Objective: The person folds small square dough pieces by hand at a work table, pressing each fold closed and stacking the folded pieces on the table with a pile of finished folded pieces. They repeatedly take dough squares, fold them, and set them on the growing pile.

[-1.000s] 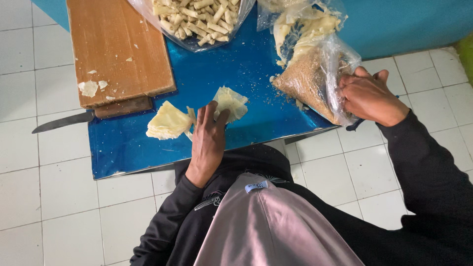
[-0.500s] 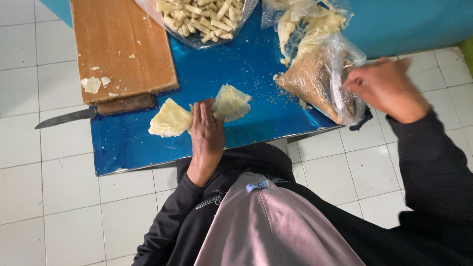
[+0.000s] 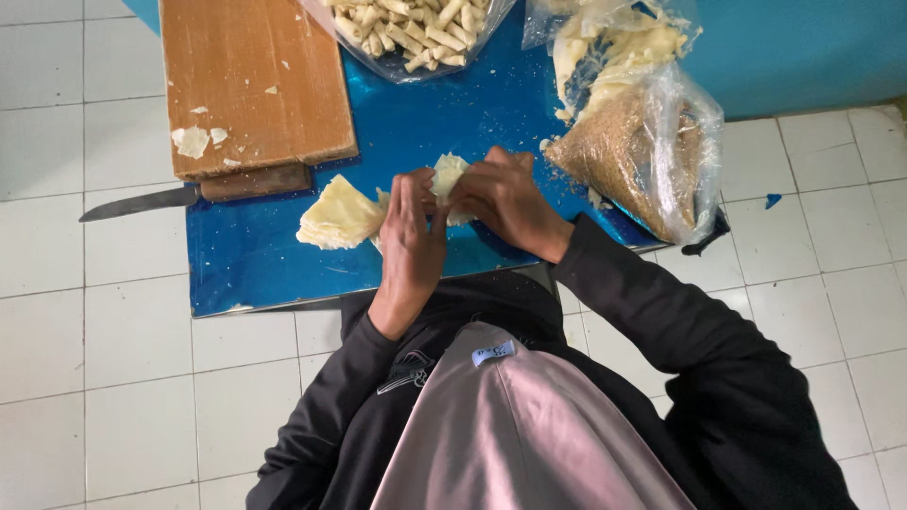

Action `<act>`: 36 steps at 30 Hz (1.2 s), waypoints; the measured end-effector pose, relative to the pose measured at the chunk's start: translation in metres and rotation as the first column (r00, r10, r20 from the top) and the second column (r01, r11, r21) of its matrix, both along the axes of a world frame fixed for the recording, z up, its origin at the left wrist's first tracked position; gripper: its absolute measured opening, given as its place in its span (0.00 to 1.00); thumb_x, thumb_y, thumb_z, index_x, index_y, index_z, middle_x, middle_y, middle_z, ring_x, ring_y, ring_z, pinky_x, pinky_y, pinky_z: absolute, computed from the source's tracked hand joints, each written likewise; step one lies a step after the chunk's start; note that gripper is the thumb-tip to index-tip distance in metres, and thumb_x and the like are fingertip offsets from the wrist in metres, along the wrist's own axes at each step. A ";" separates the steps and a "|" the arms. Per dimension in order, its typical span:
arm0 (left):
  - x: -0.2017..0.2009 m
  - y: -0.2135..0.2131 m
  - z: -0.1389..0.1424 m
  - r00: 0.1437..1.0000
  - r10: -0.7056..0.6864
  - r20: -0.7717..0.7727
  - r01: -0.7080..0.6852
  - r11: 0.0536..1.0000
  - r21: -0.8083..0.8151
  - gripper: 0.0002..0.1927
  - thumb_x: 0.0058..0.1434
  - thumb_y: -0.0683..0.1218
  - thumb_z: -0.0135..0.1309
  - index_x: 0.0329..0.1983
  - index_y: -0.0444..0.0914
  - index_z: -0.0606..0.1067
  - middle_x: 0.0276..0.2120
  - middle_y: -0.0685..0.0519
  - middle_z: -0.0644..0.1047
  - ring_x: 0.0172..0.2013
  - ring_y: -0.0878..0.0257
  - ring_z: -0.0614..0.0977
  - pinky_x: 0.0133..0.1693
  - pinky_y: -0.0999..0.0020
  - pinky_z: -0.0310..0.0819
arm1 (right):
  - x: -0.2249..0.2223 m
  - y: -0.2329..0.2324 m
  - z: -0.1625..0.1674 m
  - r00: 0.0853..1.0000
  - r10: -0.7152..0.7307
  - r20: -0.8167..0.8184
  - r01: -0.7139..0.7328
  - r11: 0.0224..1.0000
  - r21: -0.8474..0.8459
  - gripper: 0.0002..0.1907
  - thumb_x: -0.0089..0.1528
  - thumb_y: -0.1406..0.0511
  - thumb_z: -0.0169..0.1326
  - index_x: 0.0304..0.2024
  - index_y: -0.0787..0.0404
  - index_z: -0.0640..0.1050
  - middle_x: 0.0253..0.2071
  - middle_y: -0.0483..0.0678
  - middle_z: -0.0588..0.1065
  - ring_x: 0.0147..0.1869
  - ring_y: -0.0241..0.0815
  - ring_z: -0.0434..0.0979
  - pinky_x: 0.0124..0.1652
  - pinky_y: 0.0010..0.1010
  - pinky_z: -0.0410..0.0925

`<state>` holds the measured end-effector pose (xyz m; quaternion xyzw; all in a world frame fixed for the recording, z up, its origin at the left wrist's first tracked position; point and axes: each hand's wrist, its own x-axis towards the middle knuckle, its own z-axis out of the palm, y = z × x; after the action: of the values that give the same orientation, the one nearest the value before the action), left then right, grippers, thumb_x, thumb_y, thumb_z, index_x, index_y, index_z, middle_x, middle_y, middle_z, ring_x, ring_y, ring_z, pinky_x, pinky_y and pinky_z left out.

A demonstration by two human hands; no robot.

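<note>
A pale yellow wrapper sheet (image 3: 448,176) is being worked near the middle of the blue surface (image 3: 246,264), and it is pinched from both sides. The left hand (image 3: 413,241) is laid over its left edge, fingers (image 3: 408,203) pressed together and stretched forward onto the sheet. The right hand (image 3: 505,200) is closed over its right edge, fingers curled and gripping the dough; only the top of the sheet is left showing between the two hands.

Just to the left, touching the left hand, a stack of wrapper sheets (image 3: 338,214) is seen lying flat on the surface. Farther left and toward the far side, a wooden cutting board (image 3: 250,80) is set, with a few dough scraps (image 3: 194,140) scattered at its near left corner. A knife (image 3: 156,198) is tucked along the board's near edge, its blade sticking out to the left over the white tiled floor (image 3: 113,378).

At the far edge a clear bag of rolled sticks (image 3: 411,28) is spotted. To the right, a plastic bag of brown crumbs (image 3: 628,156) is leaned at the surface's corner, with a bag of pale dough pieces (image 3: 614,47) behind it.
</note>
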<state>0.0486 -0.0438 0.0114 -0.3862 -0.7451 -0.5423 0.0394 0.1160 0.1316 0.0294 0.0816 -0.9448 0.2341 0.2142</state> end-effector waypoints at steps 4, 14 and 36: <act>-0.003 -0.003 0.001 0.994 -0.102 -0.036 0.102 0.995 0.003 0.30 0.58 0.29 0.59 0.62 0.32 0.63 0.51 0.42 0.70 0.48 0.49 0.81 0.46 0.62 0.81 | 0.013 0.004 -0.007 0.996 -0.019 -0.082 0.024 0.998 0.058 0.09 0.61 0.67 0.61 0.44 0.51 0.83 0.43 0.39 0.78 0.47 0.43 0.70 0.47 0.37 0.55; 0.000 -0.010 0.012 0.984 -0.170 -0.049 0.159 0.971 -0.177 0.27 0.58 0.36 0.61 0.60 0.32 0.66 0.52 0.41 0.70 0.49 0.43 0.79 0.44 0.54 0.74 | 0.055 0.009 -0.012 0.986 -0.169 0.016 0.129 0.808 0.575 0.29 0.64 0.68 0.51 0.68 0.44 0.78 0.55 0.40 0.67 0.53 0.42 0.63 0.51 0.46 0.54; 0.002 -0.003 0.008 0.970 -0.071 -0.232 0.035 0.987 -0.158 0.08 0.61 0.34 0.52 0.43 0.33 0.73 0.45 0.46 0.70 0.46 0.47 0.78 0.42 0.53 0.74 | 0.052 0.011 -0.011 0.982 -0.135 -0.133 0.187 0.797 0.575 0.15 0.64 0.68 0.57 0.53 0.51 0.82 0.57 0.39 0.69 0.60 0.38 0.65 0.56 0.46 0.52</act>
<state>0.0503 -0.0471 0.0193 -0.4700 -0.7638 -0.4343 0.0839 0.1679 0.1422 0.0186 0.0728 -0.9643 -0.0905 0.2381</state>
